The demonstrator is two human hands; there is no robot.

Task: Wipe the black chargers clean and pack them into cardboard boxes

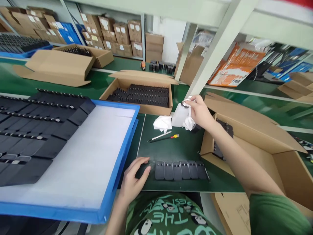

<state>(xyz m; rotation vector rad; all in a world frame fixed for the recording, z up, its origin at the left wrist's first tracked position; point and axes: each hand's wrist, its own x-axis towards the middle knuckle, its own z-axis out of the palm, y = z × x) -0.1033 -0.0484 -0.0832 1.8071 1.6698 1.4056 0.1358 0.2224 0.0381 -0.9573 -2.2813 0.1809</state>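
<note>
My right hand [198, 111] reaches to the back of the bench, its fingers closed on a white cloth [188, 101] at the top of a whitish plastic bottle [179, 116]. The cloth's lower folds hang beside the bottle. Another crumpled white cloth [162, 123] lies just left of it. My left hand [135, 178] rests near the bench's front edge, thumb and fingers apart, holding nothing. Right of it, several dark rounded plates [181, 170] lie side by side in a row. A white pen-like tool [160, 135] and a dark thin tool with a yellow-red end [166, 138] lie between the hands.
A blue-rimmed tray [114, 156] with rows of dark parts fills the left. An open carton [139, 109] of dark parts stands behind. At right is a larger open carton [256, 147] with some parts in it. A pale post [215, 49] rises behind my right hand.
</note>
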